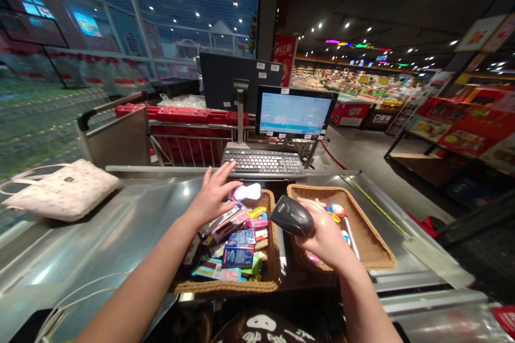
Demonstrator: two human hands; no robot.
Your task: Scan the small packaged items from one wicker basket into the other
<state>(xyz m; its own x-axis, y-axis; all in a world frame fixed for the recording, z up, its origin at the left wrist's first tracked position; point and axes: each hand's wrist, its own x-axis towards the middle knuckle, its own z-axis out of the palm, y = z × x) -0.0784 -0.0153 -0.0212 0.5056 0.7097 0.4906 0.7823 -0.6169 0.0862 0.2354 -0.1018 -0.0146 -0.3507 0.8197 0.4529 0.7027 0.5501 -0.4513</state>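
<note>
Black plastic barcode scanner (292, 216) is sitting tight in the right hand (324, 238), while the left hand (211, 196) is spreading wide open (holding nothing, by the look of it) just above small boxed goods (237, 241) piled in a woven wicker tray (225, 286).

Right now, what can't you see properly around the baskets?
In the head view:
The packets in the left wicker basket: the left hand covers some, and their small print is too tiny to read.
The items in the right wicker basket: the right hand and black barcode scanner hide most.
The writing on the checkout monitor: too blurred to read.
</note>
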